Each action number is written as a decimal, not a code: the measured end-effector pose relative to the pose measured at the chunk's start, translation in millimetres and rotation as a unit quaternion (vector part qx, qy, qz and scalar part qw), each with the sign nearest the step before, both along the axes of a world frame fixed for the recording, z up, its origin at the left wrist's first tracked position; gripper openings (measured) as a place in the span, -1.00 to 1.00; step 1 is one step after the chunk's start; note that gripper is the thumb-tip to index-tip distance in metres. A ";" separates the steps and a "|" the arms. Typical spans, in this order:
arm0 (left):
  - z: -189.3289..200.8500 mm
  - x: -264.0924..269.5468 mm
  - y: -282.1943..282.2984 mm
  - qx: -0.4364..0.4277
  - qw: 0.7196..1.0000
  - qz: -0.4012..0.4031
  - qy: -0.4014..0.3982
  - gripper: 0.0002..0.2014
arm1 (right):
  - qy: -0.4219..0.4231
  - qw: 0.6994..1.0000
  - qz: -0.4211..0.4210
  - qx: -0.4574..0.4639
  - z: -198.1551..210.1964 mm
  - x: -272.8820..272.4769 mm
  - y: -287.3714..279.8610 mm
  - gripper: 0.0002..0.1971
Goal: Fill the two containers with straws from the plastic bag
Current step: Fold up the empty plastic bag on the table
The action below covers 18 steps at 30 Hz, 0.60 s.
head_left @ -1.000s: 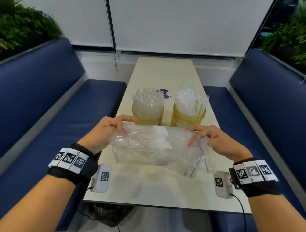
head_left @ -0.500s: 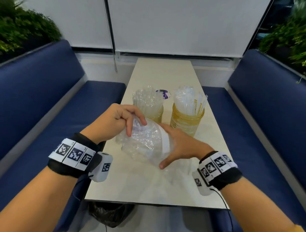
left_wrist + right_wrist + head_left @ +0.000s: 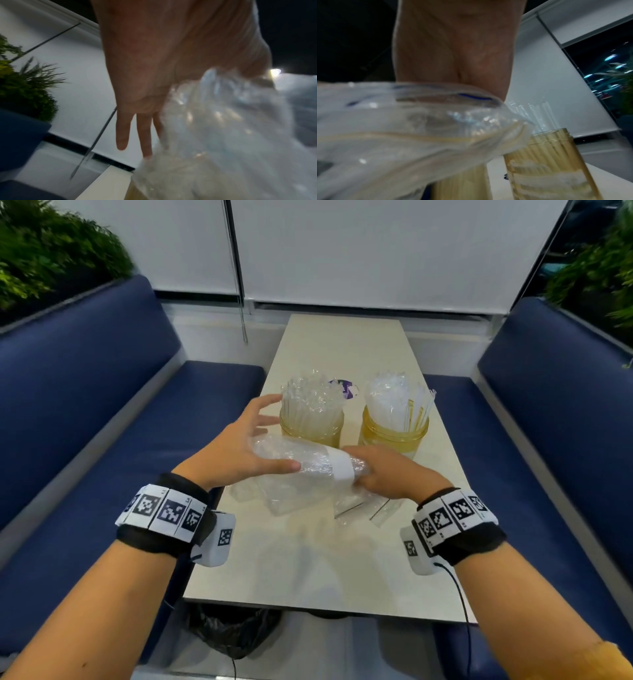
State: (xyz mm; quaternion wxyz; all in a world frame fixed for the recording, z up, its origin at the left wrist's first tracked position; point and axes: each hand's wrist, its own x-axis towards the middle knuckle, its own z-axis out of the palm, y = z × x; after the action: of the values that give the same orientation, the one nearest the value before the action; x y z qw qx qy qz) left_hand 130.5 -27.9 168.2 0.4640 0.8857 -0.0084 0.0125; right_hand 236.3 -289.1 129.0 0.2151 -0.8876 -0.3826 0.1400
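Observation:
Two amber containers stand mid-table, the left container [image 3: 310,428] and the right container [image 3: 394,436] [image 3: 556,162], both packed with upright wrapped straws. In front of them the clear plastic bag [image 3: 301,474] [image 3: 231,135] [image 3: 402,128] is bunched into a loose roll with a white band, held just above the table. My left hand [image 3: 239,450] [image 3: 154,67] lies against the roll's left end, fingers [image 3: 121,135] straight and spread, thumb across the top. My right hand [image 3: 387,477] [image 3: 453,47] grips the right end; its fingers are hidden behind the plastic.
Blue padded benches [image 3: 85,405] flank the narrow white table [image 3: 342,347]. A purple sticker [image 3: 347,388] lies behind the containers. A flat flap of clear plastic [image 3: 363,506] trails on the table under my right hand. A black bin bag [image 3: 233,631] sits under the near edge.
The bag was stretched wide between both hands, then gathered. Now it is a compact roll; my left fingers have straightened and spread, and my right hand has taken hold of the right end.

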 end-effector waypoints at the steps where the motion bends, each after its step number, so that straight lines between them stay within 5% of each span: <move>1: -2.7 -2.3 0.8 -0.001 1.000 -0.001 0.020 -0.07 | 0.008 1.000 -0.007 0.002 1.6 1.4 -4.3 -0.43; 7: -19.3 -2.3 6.6 -0.090 0.996 0.018 0.016 -0.74 | 0.046 0.998 -0.018 0.041 8.6 -8.0 -13.4 -0.38; 13: -6.6 -13.8 29.2 -0.106 0.994 0.012 0.019 -0.80 | 0.056 0.998 -0.020 0.031 -7.8 -32.1 -7.4 -0.25; 18: 10.9 -37.4 61.6 -0.044 0.996 0.069 -0.033 -0.84 | 0.019 0.989 -0.048 0.141 -31.6 -59.8 4.2 -0.13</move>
State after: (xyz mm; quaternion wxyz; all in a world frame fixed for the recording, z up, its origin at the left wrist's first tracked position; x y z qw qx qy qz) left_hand 93.1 33.7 179.0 0.5001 0.8620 0.0375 0.0740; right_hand 176.4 -284.9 97.4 0.3518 -0.8627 -0.3517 0.0906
